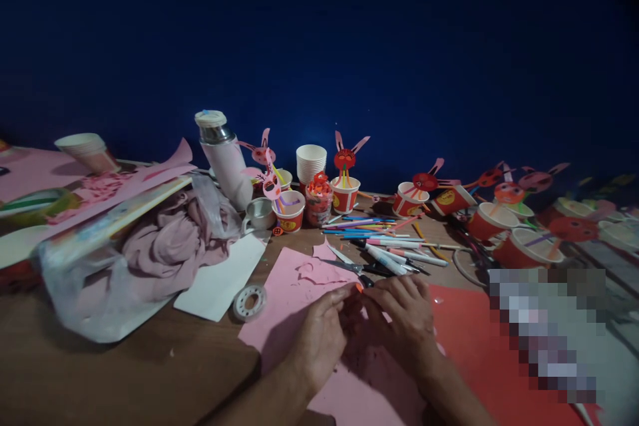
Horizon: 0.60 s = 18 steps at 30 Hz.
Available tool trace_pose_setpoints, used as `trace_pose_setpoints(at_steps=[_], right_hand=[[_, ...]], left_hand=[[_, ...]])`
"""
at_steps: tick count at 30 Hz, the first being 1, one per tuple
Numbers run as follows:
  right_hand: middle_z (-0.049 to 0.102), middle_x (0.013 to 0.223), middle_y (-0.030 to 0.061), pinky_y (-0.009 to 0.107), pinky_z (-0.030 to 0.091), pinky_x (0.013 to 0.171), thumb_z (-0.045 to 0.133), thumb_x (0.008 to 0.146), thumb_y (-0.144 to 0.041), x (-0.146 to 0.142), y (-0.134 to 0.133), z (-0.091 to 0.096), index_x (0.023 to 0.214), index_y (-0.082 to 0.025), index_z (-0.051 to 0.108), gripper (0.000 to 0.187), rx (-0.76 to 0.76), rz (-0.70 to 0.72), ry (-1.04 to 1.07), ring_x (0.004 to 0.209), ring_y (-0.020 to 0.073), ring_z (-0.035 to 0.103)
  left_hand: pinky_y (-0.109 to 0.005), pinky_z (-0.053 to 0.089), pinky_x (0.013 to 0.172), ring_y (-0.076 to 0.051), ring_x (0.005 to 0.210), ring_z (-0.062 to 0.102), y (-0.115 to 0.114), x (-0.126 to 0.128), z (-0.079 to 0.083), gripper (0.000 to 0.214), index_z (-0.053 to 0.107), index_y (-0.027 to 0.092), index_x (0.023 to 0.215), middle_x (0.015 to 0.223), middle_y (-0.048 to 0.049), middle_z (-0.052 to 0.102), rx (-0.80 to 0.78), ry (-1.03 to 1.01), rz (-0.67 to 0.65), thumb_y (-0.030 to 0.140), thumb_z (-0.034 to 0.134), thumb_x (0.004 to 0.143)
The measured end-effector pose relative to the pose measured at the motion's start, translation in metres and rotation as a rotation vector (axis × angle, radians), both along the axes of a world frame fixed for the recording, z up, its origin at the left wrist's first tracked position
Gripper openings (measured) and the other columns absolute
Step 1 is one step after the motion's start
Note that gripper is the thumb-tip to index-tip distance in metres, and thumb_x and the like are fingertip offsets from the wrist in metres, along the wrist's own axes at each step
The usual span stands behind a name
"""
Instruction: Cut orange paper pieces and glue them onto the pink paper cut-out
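Observation:
My left hand (322,333) and my right hand (407,319) meet over a pink paper sheet (284,286), fingers curled inward. At their fingertips shows a small orange piece (359,287), pinched between them; most of it is hidden by the fingers. Just beyond the hands lie scissors (347,259) with dark handles, partly covered by my fingers. Torn pink paper scraps rest near the blades. A roll of tape (249,303) lies left of my left hand. Beneath and right of my right hand is a red paper sheet (469,339).
Markers (394,256) and thin coloured sticks (369,223) lie beyond the hands. Decorated paper cups (345,196) with bunny-like figures line the back. At left stand a white thermos (224,166), a metal cup (259,214) and a plastic bag (94,296) beside bunched cloth (170,239).

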State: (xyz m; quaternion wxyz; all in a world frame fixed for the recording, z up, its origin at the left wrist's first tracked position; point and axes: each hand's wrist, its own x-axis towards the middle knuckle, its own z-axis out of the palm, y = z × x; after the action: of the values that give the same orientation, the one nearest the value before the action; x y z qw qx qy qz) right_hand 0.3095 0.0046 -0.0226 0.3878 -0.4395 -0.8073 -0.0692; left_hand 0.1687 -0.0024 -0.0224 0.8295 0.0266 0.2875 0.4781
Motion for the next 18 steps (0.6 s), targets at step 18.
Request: trace_pose_setpoints(at_steps=[18], right_hand=[[0.063,0.068,0.0008,0.022,0.038,0.056,0.050,0.081,-0.023,-0.003,-0.003,0.005,0.066,-0.018,0.063,0.020,-0.778,0.000,0.206,0.064,0.0132,0.056]], left_hand=[[-0.041,0.042,0.081,-0.025,0.099,0.046,-0.046,-0.062,-0.012,0.031,0.054,0.016,0.106,0.112,-0.0093,0.058,1.555,1.661,-0.345,0.012,0.051,0.076]])
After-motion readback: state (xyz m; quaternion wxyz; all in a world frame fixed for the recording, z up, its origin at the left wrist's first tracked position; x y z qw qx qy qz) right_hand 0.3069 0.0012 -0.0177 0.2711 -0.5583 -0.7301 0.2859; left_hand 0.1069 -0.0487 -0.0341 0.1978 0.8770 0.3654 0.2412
